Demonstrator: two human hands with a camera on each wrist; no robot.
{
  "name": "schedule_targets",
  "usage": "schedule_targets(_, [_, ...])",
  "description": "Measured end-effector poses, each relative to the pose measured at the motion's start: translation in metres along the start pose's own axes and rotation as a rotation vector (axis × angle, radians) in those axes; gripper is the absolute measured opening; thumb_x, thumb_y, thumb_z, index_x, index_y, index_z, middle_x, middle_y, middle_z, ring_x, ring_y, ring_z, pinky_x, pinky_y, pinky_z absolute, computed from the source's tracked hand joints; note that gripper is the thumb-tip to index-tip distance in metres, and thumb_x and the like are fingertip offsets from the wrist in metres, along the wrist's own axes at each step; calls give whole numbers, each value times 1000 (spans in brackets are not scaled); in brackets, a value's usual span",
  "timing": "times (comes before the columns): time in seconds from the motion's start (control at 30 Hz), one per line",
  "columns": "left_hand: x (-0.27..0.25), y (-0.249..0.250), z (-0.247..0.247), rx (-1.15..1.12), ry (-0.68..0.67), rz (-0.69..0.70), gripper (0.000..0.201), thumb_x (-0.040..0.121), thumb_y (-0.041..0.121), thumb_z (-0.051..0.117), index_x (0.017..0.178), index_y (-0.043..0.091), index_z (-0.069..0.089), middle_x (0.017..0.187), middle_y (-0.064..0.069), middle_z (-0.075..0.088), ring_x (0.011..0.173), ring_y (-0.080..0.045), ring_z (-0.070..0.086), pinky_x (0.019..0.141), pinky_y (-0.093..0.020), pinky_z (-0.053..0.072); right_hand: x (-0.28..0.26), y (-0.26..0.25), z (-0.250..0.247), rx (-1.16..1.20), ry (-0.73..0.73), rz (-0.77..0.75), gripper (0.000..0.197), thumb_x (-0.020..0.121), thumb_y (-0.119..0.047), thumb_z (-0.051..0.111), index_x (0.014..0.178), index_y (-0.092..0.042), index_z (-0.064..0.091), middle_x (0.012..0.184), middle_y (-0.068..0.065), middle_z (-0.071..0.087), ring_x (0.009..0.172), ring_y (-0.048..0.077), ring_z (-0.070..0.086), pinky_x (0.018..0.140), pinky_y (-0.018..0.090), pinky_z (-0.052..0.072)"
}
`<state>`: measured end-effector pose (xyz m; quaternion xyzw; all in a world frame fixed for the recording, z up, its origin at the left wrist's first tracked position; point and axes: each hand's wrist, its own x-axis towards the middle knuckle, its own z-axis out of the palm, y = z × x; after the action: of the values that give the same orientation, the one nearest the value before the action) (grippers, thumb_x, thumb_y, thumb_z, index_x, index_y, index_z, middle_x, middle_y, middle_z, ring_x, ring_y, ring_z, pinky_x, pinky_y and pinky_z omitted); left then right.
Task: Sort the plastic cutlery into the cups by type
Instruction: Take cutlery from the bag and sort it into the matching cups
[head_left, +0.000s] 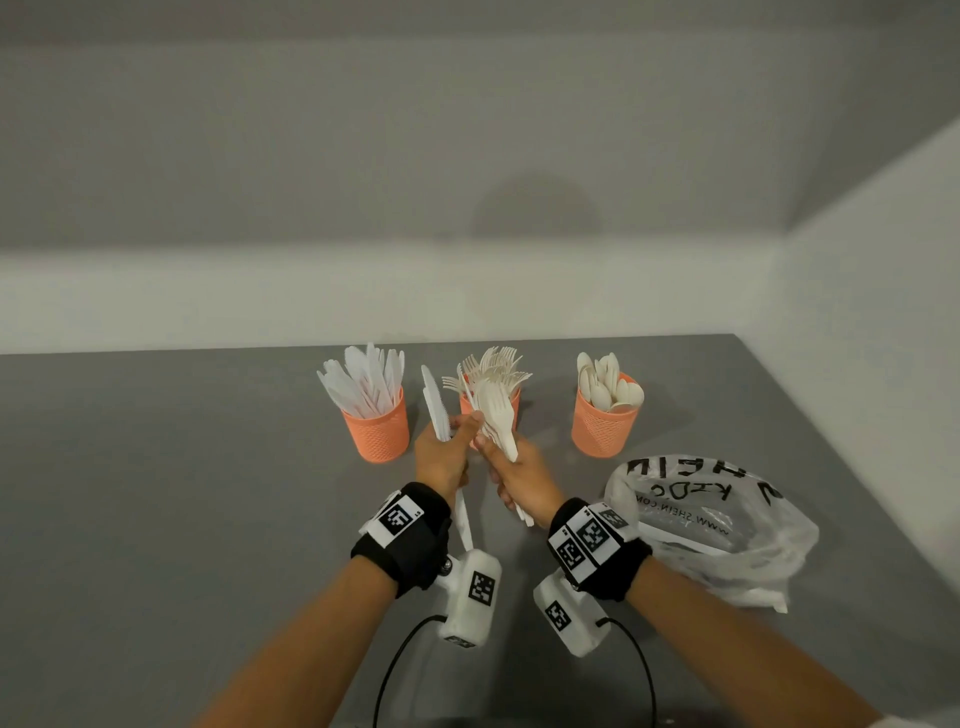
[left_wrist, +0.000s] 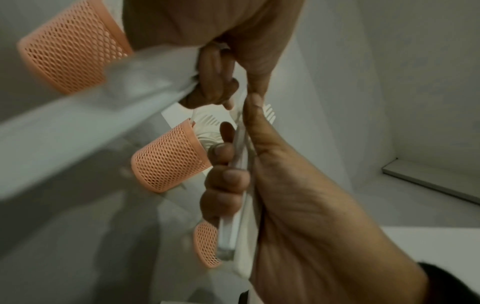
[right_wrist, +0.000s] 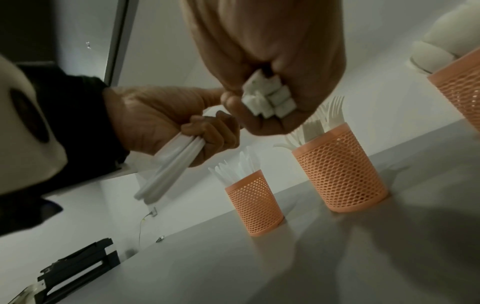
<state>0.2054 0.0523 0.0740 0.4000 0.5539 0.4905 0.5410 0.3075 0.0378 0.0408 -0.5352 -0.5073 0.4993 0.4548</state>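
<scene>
Grey table (head_left: 156, 467) holds three cups (head_left: 376, 428); before the middle one, left hand (head_left: 441, 457) grips perhaps two knives (head_left: 434, 410), right hand (head_left: 524, 475) clutches several forks (head_left: 498, 415).

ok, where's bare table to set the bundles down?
Bare: the table left of the knife cup, and the front strip. Narrow gaps separate the cups. Crowded: centre, where both hands front the fork cup; right, plastic bag below the spoon cup.

Three orange mesh cups (head_left: 376, 431) — one plastic bag (head_left: 727, 525) — two hands (head_left: 441, 457).
</scene>
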Motion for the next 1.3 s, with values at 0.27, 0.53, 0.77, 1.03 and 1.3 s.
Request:
schedule_targets(0.27, [5,5,-3,44,2,-10,23,91,26,56,91,3,56,61,-2,46,27,-1,33,32,-13,27,4,2,2,-34,-27,42,29,98,-36,38,107,-12,51,60,3,49,34,9,37,33,19,30])
schedule_targets(0.53, [21,0,-9,-73,14,-129,31,94,36,47,97,8,59,63,0,46,30,-1,32,33,-14,25,10,3,3,-49,-61,53,30,97,-38,43,112,-15,54,61,5,57,35,11,43,34,18,31])
schedule_targets(0.77, [30,-2,-14,-69,14,-76,30,94,37,47,80,11,51,60,1,42,31,-1,30,33,-14,23,21,0,9,-19,-49,83,25,97,-37,44,104,-17,56,56,1,59,33,10,43,34,18,32])
schedule_targets(1.03, [50,-15,-20,-25,144,-58,32,96,22,43,67,12,50,57,-3,46,28,-2,36,34,-15,29,33,1,18,4,-78,97,30,98,-27,43,122,-9,46,63,10,57,34,10,53,35,19,40])
schedule_targets(1.3, [93,43,-50,-285,334,163,29,97,31,43,75,12,45,38,8,45,33,-7,43,46,-22,42,45,-8,11,72,-45,202,17,99,-28,41,97,-12,45,56,4,42,32,5,42,36,18,38])
